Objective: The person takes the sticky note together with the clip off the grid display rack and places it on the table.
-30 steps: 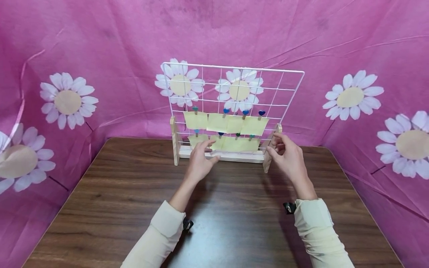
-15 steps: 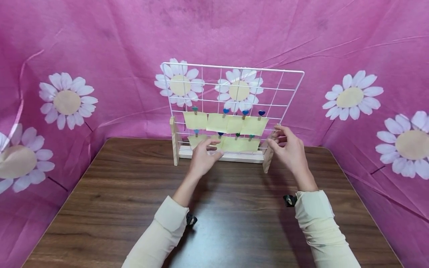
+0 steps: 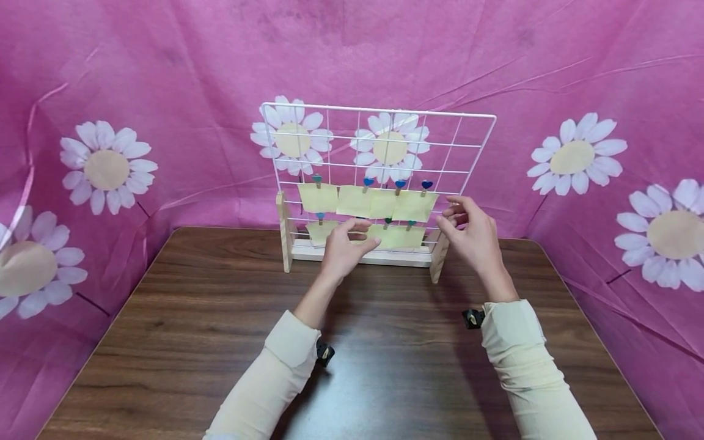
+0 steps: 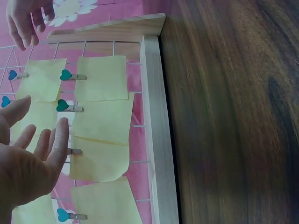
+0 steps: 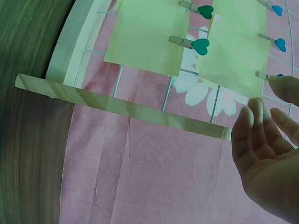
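Yellow notes (image 3: 354, 200) hang clipped in two rows on a white wire grid (image 3: 379, 110). The left hand (image 3: 345, 249), fingers loose and empty, has shifted rightward, hiding part of the lower row; the right hand (image 3: 475, 238), likewise empty, has risen slightly, obscuring the right post's (image 3: 438, 260) top.

The person's left hand (image 4: 29, 164) hovers before yellow notes (image 4: 100, 77) and heart-topped pegs (image 4: 66, 74) on a wire grid (image 4: 126, 42), a right hand (image 4: 24, 19) farther right, the wood-grained surface (image 4: 229, 112) near.

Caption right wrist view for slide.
Right hand near yellow sticky notes clipped to a wire grid with heart-topped clothespins.
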`<state>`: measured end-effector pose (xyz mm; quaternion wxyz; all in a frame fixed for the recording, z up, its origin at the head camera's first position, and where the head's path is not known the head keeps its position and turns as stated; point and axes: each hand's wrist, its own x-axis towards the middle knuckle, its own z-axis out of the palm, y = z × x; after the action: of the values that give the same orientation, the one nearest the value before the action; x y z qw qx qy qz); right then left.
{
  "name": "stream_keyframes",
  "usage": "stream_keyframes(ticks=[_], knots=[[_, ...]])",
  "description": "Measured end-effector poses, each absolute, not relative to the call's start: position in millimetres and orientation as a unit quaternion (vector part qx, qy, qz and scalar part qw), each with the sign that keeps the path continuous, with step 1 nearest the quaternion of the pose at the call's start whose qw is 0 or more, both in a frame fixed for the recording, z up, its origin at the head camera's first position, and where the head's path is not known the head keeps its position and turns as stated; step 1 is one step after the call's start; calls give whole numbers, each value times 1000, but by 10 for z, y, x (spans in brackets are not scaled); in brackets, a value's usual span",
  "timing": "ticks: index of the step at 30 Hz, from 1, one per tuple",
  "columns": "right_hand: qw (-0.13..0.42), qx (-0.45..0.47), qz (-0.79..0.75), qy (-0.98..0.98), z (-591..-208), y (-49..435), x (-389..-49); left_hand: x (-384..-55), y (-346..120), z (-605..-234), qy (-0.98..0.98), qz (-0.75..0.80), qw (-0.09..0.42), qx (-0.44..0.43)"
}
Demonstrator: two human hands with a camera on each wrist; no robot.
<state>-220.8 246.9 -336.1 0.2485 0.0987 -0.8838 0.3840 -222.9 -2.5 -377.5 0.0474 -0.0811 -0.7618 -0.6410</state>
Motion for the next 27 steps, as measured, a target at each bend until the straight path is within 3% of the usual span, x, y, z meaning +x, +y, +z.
stream_keyframes(ticks=[10, 27], knots=[[243, 97, 383, -886, -3347, 2458, -2267, -2274, 58, -3769, -733, -677, 10, -65], [238, 107, 412, -873, -3246, 2397, -2368, -2396, 148, -3685, -727, -683, 24, -56]])
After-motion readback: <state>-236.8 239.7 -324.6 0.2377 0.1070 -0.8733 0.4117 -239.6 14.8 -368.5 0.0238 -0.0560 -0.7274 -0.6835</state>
